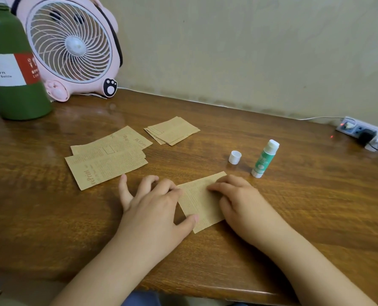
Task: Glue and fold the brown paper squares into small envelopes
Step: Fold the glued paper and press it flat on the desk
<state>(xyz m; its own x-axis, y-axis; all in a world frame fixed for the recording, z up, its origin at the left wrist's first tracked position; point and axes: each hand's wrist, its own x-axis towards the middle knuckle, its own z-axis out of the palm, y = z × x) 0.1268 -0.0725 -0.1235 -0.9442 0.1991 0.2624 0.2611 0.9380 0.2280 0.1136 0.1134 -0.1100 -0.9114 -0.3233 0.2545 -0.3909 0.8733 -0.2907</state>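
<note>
Near edge of the brown wooden table [294, 250]: both hands pressing on one folded brown printed paper piece [200, 204] lying flat. Left hand [152, 204] spread wide, fingers splayed; its thumb presses the paper's near-left edge, its forefinger tip touches the upper left edge, other fingers rest on the table. Right hand [239, 202] lies palm down, fingers relaxed and slightly bent, fingertips pressing the paper's right half. Beyond on the right: green-and-white glue stick [265, 159] standing upright, uncapped, its small white cap [235, 157] just to its left. Beyond on the left: loose stack of flat brown printed paper squares [107, 157]. Farther back, a smaller stack of folded brown paper envelopes [172, 130]. At the far left, a green bottle [9, 60] and a pink desk fan [73, 47]; at the far right, a white power strip [364, 134] against the wall.
</note>
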